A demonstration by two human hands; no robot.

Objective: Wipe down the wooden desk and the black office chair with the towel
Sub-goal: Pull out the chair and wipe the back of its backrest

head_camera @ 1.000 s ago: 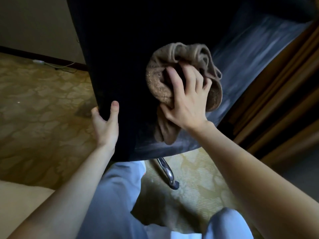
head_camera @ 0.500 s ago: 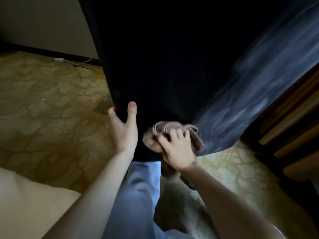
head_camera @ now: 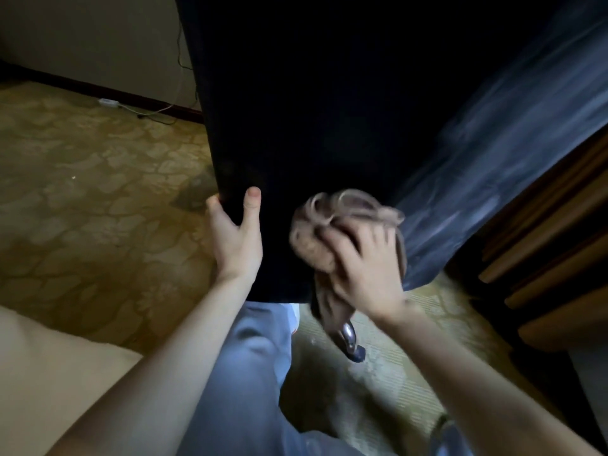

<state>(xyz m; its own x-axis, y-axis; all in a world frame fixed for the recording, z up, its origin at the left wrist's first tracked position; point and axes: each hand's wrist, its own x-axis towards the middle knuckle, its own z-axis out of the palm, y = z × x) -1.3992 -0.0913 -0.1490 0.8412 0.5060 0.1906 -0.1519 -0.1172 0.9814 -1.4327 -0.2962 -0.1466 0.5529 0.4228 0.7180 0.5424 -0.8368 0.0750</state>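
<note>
- You're gripping the lower left edge of the black office chair (head_camera: 329, 110) with your left hand (head_camera: 235, 238). The thumb is lying up the dark back panel, and the fingers are wrapping round the edge, mostly out of sight.
- Your right hand (head_camera: 362, 271) is clutching the bunched brown towel (head_camera: 311, 241), fingers curled into its folds, holding it against the chair back near the bottom edge.
- The towel is bulging out above and to the left of your right fingertips, with a tail hanging below the palm (motion blur is smearing the detail here).
- Your left hand is sitting just left of the towel, not touching it.
- The wooden desk (head_camera: 543, 258) is standing off to the right, apart from the towel.
- A chrome chair leg (head_camera: 348, 334) is showing under the towel's tail, above the patterned carpet (head_camera: 82, 209).
</note>
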